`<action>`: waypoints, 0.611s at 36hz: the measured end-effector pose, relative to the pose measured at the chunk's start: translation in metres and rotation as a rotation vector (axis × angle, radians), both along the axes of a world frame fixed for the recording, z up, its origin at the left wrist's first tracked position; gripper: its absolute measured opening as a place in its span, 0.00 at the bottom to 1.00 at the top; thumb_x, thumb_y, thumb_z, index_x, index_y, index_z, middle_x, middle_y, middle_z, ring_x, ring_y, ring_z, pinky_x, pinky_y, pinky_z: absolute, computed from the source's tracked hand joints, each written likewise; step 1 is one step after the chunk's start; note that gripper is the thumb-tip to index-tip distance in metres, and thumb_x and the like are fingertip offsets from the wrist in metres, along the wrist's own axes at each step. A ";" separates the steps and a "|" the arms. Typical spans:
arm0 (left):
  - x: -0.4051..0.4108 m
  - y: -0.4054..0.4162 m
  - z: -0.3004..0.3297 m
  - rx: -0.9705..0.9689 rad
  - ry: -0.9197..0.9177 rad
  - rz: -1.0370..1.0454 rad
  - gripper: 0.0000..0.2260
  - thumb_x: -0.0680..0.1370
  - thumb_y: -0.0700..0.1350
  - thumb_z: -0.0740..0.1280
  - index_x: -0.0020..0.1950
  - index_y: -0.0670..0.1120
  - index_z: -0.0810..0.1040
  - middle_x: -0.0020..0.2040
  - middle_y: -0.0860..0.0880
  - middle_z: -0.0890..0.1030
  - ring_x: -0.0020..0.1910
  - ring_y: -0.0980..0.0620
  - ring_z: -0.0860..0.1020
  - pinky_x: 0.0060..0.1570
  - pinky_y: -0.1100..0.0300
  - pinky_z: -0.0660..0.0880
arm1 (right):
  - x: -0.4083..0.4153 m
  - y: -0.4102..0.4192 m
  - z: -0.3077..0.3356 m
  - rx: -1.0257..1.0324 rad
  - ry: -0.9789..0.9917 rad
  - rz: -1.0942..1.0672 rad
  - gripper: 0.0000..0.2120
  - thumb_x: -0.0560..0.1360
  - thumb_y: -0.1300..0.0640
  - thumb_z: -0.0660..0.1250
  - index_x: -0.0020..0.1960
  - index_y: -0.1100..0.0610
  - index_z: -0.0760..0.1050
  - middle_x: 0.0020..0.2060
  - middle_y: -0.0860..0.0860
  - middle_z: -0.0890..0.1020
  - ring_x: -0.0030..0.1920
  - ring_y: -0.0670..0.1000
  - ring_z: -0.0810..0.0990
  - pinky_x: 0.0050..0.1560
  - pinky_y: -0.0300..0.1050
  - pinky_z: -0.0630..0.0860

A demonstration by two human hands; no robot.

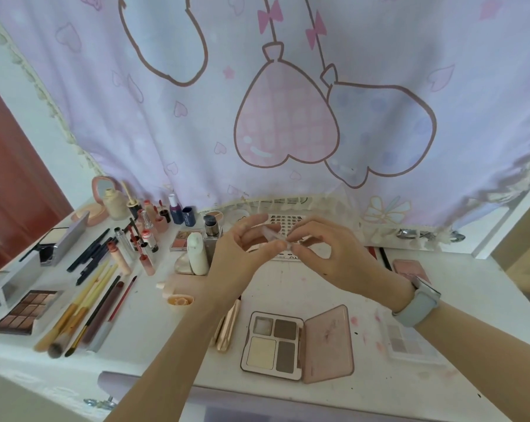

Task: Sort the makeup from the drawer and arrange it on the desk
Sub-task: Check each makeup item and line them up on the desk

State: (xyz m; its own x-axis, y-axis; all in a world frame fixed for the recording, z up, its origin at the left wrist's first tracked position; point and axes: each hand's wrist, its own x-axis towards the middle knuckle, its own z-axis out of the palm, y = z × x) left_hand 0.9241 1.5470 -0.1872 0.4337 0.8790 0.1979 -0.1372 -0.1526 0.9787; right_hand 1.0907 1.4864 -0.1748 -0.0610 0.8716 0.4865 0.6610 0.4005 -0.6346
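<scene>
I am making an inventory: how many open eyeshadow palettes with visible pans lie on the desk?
2. A brown multi-pan eyeshadow palette lies at the left edge of the white desk; a pink four-pan palette with open lid lies front centre. Others may be closed or hidden.

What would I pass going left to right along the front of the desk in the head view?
Brown eyeshadow palette → makeup brushes → gold tubes → open four-pan palette → pale clear-lidded palette.
</scene>
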 end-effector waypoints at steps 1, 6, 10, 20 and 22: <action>0.000 0.000 0.000 0.010 0.013 0.000 0.21 0.69 0.38 0.74 0.60 0.46 0.75 0.48 0.51 0.84 0.50 0.55 0.81 0.43 0.69 0.75 | 0.000 0.000 0.000 -0.018 0.000 0.003 0.05 0.74 0.61 0.68 0.50 0.59 0.79 0.47 0.50 0.79 0.48 0.48 0.79 0.51 0.45 0.77; 0.001 -0.001 0.001 0.056 0.087 0.007 0.24 0.68 0.38 0.75 0.62 0.46 0.73 0.48 0.51 0.84 0.50 0.55 0.81 0.47 0.65 0.78 | -0.001 -0.001 0.000 -0.061 -0.029 0.017 0.05 0.74 0.61 0.67 0.49 0.58 0.80 0.43 0.49 0.81 0.45 0.45 0.79 0.50 0.39 0.77; 0.003 0.000 -0.001 0.050 0.133 0.003 0.25 0.69 0.41 0.74 0.64 0.48 0.72 0.51 0.51 0.84 0.50 0.55 0.82 0.52 0.63 0.77 | 0.000 0.001 -0.001 -0.078 -0.074 -0.005 0.07 0.75 0.62 0.66 0.50 0.58 0.81 0.41 0.45 0.81 0.43 0.42 0.78 0.49 0.31 0.75; 0.008 0.009 -0.017 -0.409 -0.024 -0.055 0.11 0.77 0.36 0.64 0.59 0.39 0.76 0.52 0.42 0.82 0.45 0.50 0.82 0.46 0.57 0.81 | 0.017 0.007 -0.018 -0.432 0.378 -0.221 0.06 0.76 0.63 0.62 0.48 0.62 0.77 0.34 0.53 0.83 0.33 0.50 0.83 0.39 0.42 0.81; 0.010 0.013 -0.024 -0.448 0.083 -0.019 0.11 0.78 0.37 0.63 0.60 0.39 0.75 0.52 0.42 0.82 0.46 0.50 0.81 0.48 0.56 0.80 | 0.018 0.006 -0.023 -0.552 0.543 -0.241 0.04 0.76 0.65 0.62 0.48 0.63 0.76 0.32 0.54 0.83 0.30 0.50 0.82 0.33 0.38 0.80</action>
